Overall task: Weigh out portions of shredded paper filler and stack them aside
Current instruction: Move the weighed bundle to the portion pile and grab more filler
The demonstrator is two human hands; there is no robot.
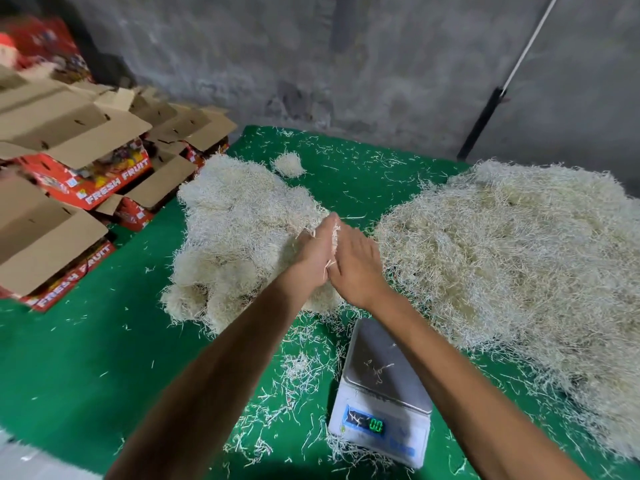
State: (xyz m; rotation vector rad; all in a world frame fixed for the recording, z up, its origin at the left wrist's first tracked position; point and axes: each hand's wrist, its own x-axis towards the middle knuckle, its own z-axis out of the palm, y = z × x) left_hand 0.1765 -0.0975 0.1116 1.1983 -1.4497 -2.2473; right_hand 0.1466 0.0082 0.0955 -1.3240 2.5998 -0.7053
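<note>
The big heap of shredded paper [519, 258] runs off the right edge. The left hand [313, 256] hides its fingers in the stacked pile [239, 233]. The boxes [65, 174] on the left are cut off and blurry. Small words on the scale [381, 396] are too tiny to read.

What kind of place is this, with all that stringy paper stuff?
Probably a fruit packing room. Open cardboard boxes printed "FRESH FRUIT" are stacked on the left, big heaps of shredded paper cover a green mat, and a small digital scale sits in front of a bare concrete wall.
</note>
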